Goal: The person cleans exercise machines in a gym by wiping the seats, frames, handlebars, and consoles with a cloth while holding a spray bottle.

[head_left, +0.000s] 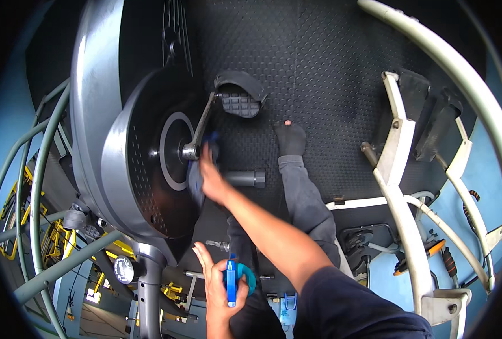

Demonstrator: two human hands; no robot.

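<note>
My right hand (213, 178), blurred, presses a blue cloth (195, 180) against the right side of a stationary exercise bike, at the edge of its round black crank cover (147, 186). Just above the hand is the metal crank arm (203, 123), which leads up to a black pedal (240, 104) with a strap. Lower down, my left hand (215, 282) grips a spray bottle with a blue trigger head (231, 283) and a teal part (246, 277). Some of its fingers are stretched out towards the bike. Most of the bottle is hidden below the head.
A floor stabilizer bar (244, 179) of the bike sticks out beside my socked foot (292, 140) on the textured black mat (331, 84). White machine frames (397, 152) stand on the right, green-grey tubes (43, 178) on the left. An adjustment knob (124, 270) juts from the seat post (150, 292).
</note>
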